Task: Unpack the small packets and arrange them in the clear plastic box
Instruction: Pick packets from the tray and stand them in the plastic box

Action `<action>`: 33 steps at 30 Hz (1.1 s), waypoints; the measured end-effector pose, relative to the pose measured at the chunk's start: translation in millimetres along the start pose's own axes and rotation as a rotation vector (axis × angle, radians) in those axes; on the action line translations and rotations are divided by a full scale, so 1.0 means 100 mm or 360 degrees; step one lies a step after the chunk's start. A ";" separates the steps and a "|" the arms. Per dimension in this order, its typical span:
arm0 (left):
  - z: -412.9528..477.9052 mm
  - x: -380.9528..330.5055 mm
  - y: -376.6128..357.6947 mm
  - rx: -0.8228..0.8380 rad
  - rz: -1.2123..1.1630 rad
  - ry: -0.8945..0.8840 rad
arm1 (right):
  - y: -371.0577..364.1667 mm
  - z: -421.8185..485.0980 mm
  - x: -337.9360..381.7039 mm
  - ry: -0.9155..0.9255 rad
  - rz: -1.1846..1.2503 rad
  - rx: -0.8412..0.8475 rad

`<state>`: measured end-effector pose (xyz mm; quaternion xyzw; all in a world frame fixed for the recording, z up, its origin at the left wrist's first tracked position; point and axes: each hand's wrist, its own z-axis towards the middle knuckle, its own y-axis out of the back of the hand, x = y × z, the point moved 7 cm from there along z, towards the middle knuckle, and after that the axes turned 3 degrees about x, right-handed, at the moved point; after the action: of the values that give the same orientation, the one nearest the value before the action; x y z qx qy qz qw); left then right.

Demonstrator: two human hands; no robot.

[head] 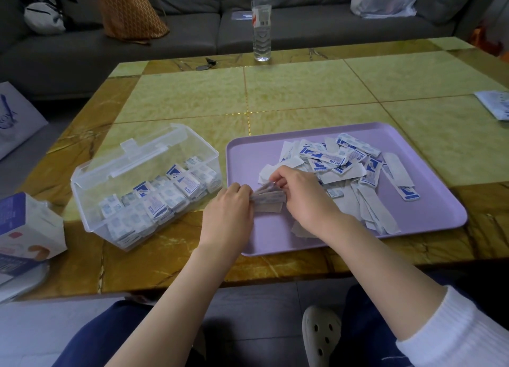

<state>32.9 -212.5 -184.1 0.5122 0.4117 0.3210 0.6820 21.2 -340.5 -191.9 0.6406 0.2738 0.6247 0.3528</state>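
The box [143, 184] on the tabletop [303, 96] is already holding rows of packets [165, 198], but a loose pile [349, 173] is still waiting on the tray [248, 157]. Both the left hand [230, 205] and the right hand [300, 193] are pinching a small bundle [268, 198] over the tray; roughly half seems done.

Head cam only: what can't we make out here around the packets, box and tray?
- Bundle of packets: count unreadable; motion-blurred, ends covered by left hand and right hand.
- Clear plastic box: lower layers hidden by top packets and hazy walls.
- Packet print on the purple tray: too small to read.
- Carton: cut off by left edge.
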 end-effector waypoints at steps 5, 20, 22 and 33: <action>0.01 0.01 0.00 0.0010 -0.0056 0.0018 | -0.14 -0.07 0.09 0.0004 0.0074 0.0359; 0.00 0.02 0.06 -0.0022 -0.0146 -0.0014 | -0.16 -0.10 0.29 0.0297 -0.0276 0.0199; 0.00 0.05 0.08 -0.0035 -0.0189 0.0005 | -0.11 -0.08 0.27 0.0285 -0.0226 0.0114; -0.02 -0.03 -0.18 0.0196 0.0321 -0.0162 | -0.17 -0.05 0.22 0.0312 -0.0274 0.0060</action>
<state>29.6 -219.3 -200.6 0.6075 0.3421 0.3357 0.6334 19.0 -312.1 -192.4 0.5570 0.3728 0.6464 0.3646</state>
